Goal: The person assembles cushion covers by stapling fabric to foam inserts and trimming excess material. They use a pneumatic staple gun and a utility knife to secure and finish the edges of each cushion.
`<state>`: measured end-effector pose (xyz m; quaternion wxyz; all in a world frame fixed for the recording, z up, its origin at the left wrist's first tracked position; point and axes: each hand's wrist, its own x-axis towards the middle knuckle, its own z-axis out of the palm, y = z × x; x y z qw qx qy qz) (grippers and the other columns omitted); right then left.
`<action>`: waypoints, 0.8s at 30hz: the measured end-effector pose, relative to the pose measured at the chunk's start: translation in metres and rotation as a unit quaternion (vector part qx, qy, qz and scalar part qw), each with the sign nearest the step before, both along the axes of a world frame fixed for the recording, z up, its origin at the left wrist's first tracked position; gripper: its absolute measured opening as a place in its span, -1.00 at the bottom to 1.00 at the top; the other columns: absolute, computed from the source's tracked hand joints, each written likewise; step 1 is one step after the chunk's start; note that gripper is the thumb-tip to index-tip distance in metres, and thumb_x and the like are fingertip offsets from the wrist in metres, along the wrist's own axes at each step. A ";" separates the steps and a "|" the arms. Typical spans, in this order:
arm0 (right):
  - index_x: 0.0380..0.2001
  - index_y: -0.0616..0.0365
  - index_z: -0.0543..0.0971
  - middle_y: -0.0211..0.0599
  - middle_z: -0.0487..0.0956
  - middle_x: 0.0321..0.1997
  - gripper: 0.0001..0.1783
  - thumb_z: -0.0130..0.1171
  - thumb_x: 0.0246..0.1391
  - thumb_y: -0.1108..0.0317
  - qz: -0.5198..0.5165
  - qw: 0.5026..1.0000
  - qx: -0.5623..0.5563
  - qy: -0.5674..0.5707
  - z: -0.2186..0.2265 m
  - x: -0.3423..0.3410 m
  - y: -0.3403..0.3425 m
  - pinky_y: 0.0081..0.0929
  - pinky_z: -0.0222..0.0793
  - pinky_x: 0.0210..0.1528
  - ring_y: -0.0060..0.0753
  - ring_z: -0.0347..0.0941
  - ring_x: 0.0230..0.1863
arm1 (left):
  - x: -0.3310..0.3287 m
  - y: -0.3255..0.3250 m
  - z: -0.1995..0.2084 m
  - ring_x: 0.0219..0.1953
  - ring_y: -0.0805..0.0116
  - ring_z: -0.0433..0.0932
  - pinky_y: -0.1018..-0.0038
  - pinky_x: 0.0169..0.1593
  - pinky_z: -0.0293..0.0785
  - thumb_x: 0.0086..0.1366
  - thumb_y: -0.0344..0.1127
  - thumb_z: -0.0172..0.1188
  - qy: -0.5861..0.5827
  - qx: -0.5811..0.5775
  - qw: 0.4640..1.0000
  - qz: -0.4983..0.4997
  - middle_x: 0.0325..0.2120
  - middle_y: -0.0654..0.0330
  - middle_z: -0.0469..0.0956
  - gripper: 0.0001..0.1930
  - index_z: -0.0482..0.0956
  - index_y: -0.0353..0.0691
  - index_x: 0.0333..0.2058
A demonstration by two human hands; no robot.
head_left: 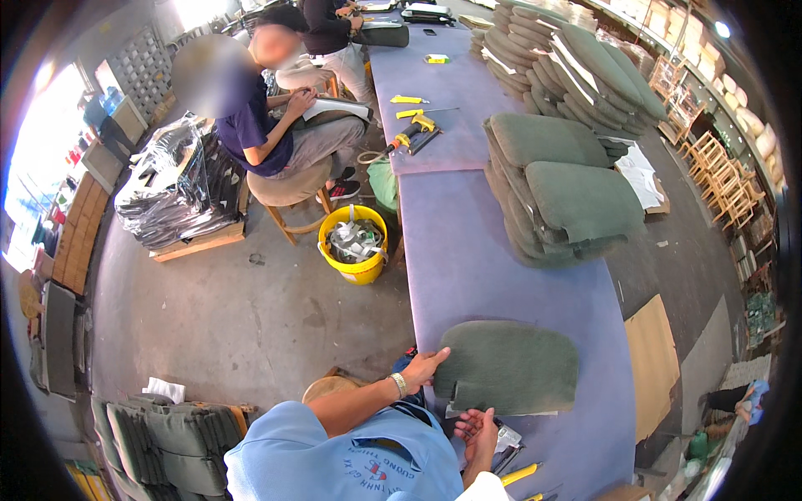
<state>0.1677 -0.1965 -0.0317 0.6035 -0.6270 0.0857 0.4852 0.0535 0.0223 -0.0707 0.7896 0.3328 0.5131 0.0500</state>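
Note:
A dark green fabric-covered seat pad lies on the blue-topped table in front of me, its near edge showing a slit and a thin pale strip. My left hand grips its left edge, thumb on top and the other fingers partly hidden. At the near edge, my right hand has curled fingers, with the fingertips pinching the fabric by the slit. Beside that hand lie a yellow-handled tool and some dark hand tools, partly covered by my arm.
Stacked green pads stand on the table's right, with taller stacks beyond. A yellow glue gun lies farther up. A yellow bucket of scraps stands on the floor by a seated co-worker. More pads are at lower left.

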 end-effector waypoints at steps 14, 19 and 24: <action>-0.08 0.21 0.59 -0.15 0.67 -0.28 -0.47 0.06 0.43 -0.12 -0.066 0.989 0.119 0.048 0.025 -0.009 -0.003 -0.39 0.60 -0.50 -0.34 0.61 -0.49 | 0.010 -0.012 0.043 -0.49 0.58 0.23 0.51 -0.46 0.20 0.45 0.23 0.17 0.020 0.132 0.991 0.004 -0.54 0.40 0.32 -0.43 0.59 -0.29 -0.24; -0.10 0.31 0.61 -0.06 0.69 -0.36 -0.39 0.07 0.42 -0.15 -0.005 0.989 0.117 0.089 0.034 -0.001 0.016 -0.42 0.54 -0.53 -0.35 0.58 -0.55 | 0.020 -0.014 0.043 -0.48 0.50 0.28 0.42 -0.44 0.29 0.47 0.21 0.15 0.047 0.181 0.982 -0.003 -0.54 0.32 0.39 -0.42 0.52 -0.34 -0.31; -0.25 0.38 0.71 -0.17 0.68 -0.42 -0.26 0.10 0.36 -0.26 0.095 0.991 -0.081 -0.039 0.046 -0.016 0.046 -0.46 0.37 -0.50 -0.45 0.49 -0.56 | 0.007 -0.015 0.002 -0.36 -0.12 0.61 0.07 -0.31 0.53 0.54 0.15 0.00 0.160 0.384 0.903 -0.108 -0.49 -0.17 0.56 -0.44 0.54 -0.38 -0.10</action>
